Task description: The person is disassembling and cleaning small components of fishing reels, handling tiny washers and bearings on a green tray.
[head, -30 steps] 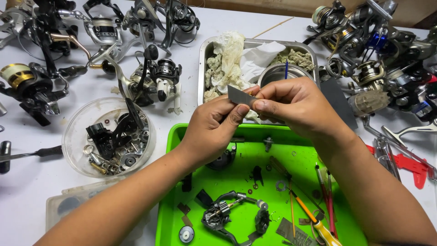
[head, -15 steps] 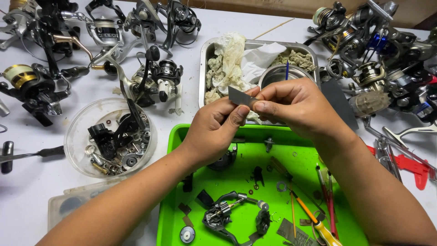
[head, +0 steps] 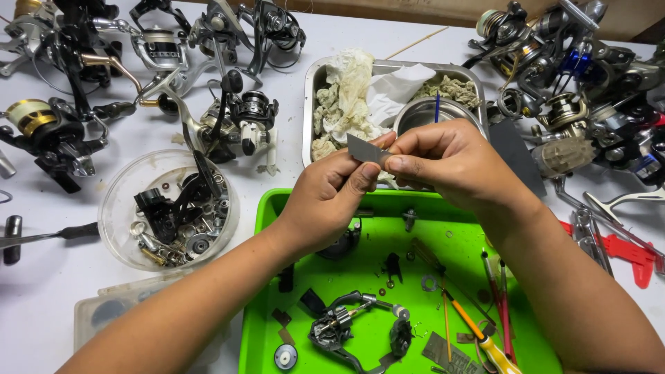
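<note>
I find both hands raised together over the far edge of the green tray (head: 267, 228). The left hand (head: 329, 201) and right hand (head: 450, 163) meet at a small grey strip (head: 365, 149), flat and thin. Left thumb and forefinger are closed narrowly on its near end; the right fingertips pinch the same piece from the other side. I cannot tell what the strip is made of; it may be abrasive paper or thin metal.

Below the hands, in the tray, lies a stripped reel frame (head: 346, 325), with small washers and screws scattered near it and a yellow-handled tool (head: 478, 332) to the right. A steel tray (head: 309, 104) holding rags sits just behind the hands. A clear bowl (head: 114, 201) of dark parts stands to the left. Fishing reels (head: 235, 118) crowd the white table (head: 41, 291) on both sides.
</note>
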